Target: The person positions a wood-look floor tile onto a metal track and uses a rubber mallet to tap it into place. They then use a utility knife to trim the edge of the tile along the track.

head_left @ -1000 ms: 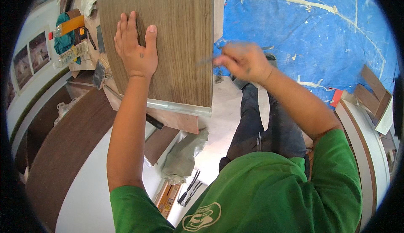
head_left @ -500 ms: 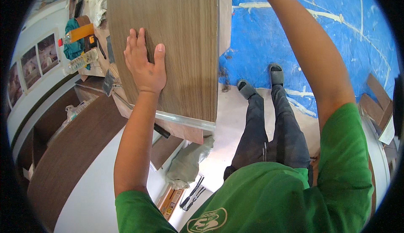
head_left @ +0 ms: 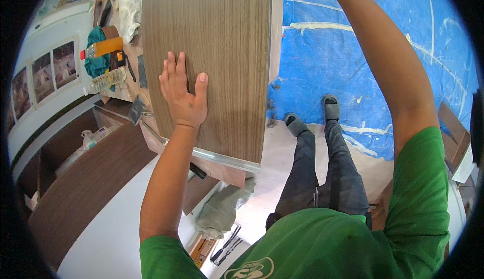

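My left hand (head_left: 184, 96) lies flat on a wood-grain board (head_left: 229, 62), fingers together and thumb held apart. The brown-grey board is long, and its far end runs out of the head view at the top. A pale, shiny strip (head_left: 227, 159) runs along its near end. Beneath the board shows a lighter wooden panel (head_left: 222, 172). My right arm (head_left: 388, 52) reaches forward past the board's right side, over the blue floor sheet. The right hand itself lies beyond the upper edge, so what it touches is hidden.
Left of the board are an orange-filled bottle (head_left: 105, 47), a clear bottle (head_left: 107, 80), a teal cloth (head_left: 96, 59) and a white plastic bag (head_left: 130, 14). A curved brown counter (head_left: 96, 173) is nearer. Blue sheeting (head_left: 327, 62) covers floor at right; wood pieces (head_left: 456, 143) lean beyond it.
The board and surroundings sit slightly lower and further right in the picture, as the view has shifted. My left hand stays flat on the board; the right arm remains stretched forward.
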A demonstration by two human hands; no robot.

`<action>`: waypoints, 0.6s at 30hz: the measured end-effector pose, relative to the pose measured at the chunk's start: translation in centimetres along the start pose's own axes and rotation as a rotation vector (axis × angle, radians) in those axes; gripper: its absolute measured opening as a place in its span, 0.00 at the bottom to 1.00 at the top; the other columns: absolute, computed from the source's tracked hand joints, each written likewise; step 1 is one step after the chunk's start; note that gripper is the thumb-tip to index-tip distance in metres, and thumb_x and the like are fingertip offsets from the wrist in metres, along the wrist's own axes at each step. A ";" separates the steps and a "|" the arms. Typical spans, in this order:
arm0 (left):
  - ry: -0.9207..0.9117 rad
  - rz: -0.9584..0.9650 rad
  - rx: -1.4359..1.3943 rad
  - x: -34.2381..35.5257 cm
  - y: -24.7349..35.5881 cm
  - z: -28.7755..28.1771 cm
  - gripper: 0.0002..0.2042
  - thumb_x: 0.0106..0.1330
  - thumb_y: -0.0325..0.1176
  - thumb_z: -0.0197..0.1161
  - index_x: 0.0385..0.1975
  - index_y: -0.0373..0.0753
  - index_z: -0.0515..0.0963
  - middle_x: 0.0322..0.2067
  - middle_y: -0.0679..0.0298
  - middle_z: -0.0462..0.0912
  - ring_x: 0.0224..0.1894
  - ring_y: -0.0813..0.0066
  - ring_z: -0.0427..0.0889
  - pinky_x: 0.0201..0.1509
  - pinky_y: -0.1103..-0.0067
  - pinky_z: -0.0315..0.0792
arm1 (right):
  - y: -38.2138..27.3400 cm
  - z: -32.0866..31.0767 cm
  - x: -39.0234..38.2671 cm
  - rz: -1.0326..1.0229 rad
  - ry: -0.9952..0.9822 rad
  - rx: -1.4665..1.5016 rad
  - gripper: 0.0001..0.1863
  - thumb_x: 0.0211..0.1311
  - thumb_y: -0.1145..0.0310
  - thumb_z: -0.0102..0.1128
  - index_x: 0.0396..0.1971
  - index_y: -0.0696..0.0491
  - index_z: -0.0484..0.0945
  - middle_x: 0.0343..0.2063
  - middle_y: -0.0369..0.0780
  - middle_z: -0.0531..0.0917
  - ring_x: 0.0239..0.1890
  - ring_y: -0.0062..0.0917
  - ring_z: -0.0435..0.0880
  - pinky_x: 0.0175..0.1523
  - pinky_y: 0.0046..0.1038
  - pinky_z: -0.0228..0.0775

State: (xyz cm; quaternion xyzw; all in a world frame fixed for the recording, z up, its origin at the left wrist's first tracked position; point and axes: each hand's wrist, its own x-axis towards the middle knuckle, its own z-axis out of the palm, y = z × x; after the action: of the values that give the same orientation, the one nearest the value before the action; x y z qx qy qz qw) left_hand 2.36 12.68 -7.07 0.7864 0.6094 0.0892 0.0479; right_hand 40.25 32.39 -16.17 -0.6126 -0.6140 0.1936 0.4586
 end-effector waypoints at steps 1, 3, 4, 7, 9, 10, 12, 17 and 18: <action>0.008 0.009 -0.013 0.0 0.0 0.1 0.34 0.71 0.52 0.58 0.74 0.43 0.64 0.76 0.51 0.57 0.78 0.50 0.53 0.80 0.53 0.40 | 0.3 -0.1 -0.1 -0.063 0.013 -0.051 0.17 0.74 0.58 0.55 0.32 0.59 0.77 0.25 0.52 0.82 0.28 0.46 0.81 0.37 0.43 0.70; 0.003 -0.026 0.023 -0.7 -0.2 -0.3 0.34 0.72 0.52 0.58 0.74 0.43 0.64 0.76 0.51 0.58 0.78 0.50 0.53 0.80 0.53 0.40 | -2.0 0.0 -2.5 -0.012 -0.105 -0.052 0.18 0.74 0.58 0.56 0.32 0.59 0.77 0.27 0.55 0.82 0.31 0.49 0.81 0.38 0.43 0.71; 0.003 -0.027 0.025 -0.6 0.0 -0.4 0.34 0.72 0.52 0.58 0.74 0.43 0.64 0.76 0.52 0.58 0.78 0.50 0.53 0.80 0.53 0.40 | -3.3 -1.2 -3.7 0.016 -0.153 -0.073 0.18 0.73 0.58 0.56 0.32 0.60 0.77 0.28 0.56 0.82 0.32 0.50 0.82 0.38 0.43 0.71; 0.006 -0.005 0.008 0.0 0.3 -0.2 0.34 0.72 0.53 0.58 0.73 0.43 0.64 0.76 0.52 0.58 0.78 0.50 0.54 0.79 0.53 0.40 | -4.1 -2.9 -7.5 -0.022 -0.267 -0.094 0.17 0.74 0.59 0.56 0.34 0.60 0.77 0.29 0.57 0.80 0.33 0.51 0.81 0.39 0.43 0.72; 0.006 0.006 0.057 0.0 0.4 -0.3 0.32 0.73 0.51 0.55 0.73 0.42 0.64 0.76 0.51 0.58 0.78 0.48 0.54 0.79 0.54 0.43 | -4.3 -2.8 -11.0 -0.170 -0.266 -0.125 0.09 0.70 0.64 0.61 0.44 0.51 0.82 0.32 0.47 0.84 0.35 0.44 0.85 0.39 0.38 0.76; 0.004 0.012 0.079 -0.1 0.4 -0.2 0.32 0.74 0.51 0.54 0.73 0.41 0.64 0.76 0.50 0.58 0.77 0.47 0.54 0.79 0.55 0.45 | -5.0 -2.7 -12.9 -0.225 -0.195 0.003 0.07 0.67 0.62 0.61 0.40 0.48 0.79 0.31 0.47 0.83 0.36 0.49 0.84 0.38 0.47 0.75; 0.009 0.016 0.075 -0.1 0.3 -0.3 0.32 0.74 0.51 0.54 0.73 0.41 0.64 0.76 0.50 0.58 0.77 0.47 0.54 0.79 0.55 0.44 | -6.3 -2.7 -16.2 -0.254 -0.269 0.007 0.05 0.64 0.67 0.61 0.38 0.49 0.79 0.30 0.47 0.82 0.36 0.49 0.83 0.39 0.47 0.76; 0.005 0.015 0.084 -0.2 0.3 -0.3 0.32 0.74 0.51 0.55 0.73 0.41 0.64 0.75 0.50 0.59 0.77 0.47 0.55 0.79 0.55 0.44 | -11.3 -5.1 -25.4 -0.275 -0.597 0.088 0.11 0.54 0.73 0.64 0.39 0.50 0.79 0.32 0.43 0.83 0.38 0.43 0.84 0.41 0.45 0.77; 0.008 0.016 0.076 -0.1 0.2 -0.4 0.32 0.74 0.51 0.55 0.73 0.41 0.64 0.75 0.49 0.59 0.77 0.47 0.55 0.79 0.55 0.44 | -12.3 -5.9 -26.0 -0.290 -0.706 0.096 0.13 0.52 0.74 0.65 0.39 0.50 0.79 0.32 0.43 0.83 0.38 0.43 0.84 0.41 0.45 0.77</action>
State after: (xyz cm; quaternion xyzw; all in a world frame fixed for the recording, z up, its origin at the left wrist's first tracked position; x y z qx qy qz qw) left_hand 2.46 12.49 -6.66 0.7921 0.6063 0.0696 0.0149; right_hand 33.50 4.11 -11.86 -0.3928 -0.8046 0.3544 0.2697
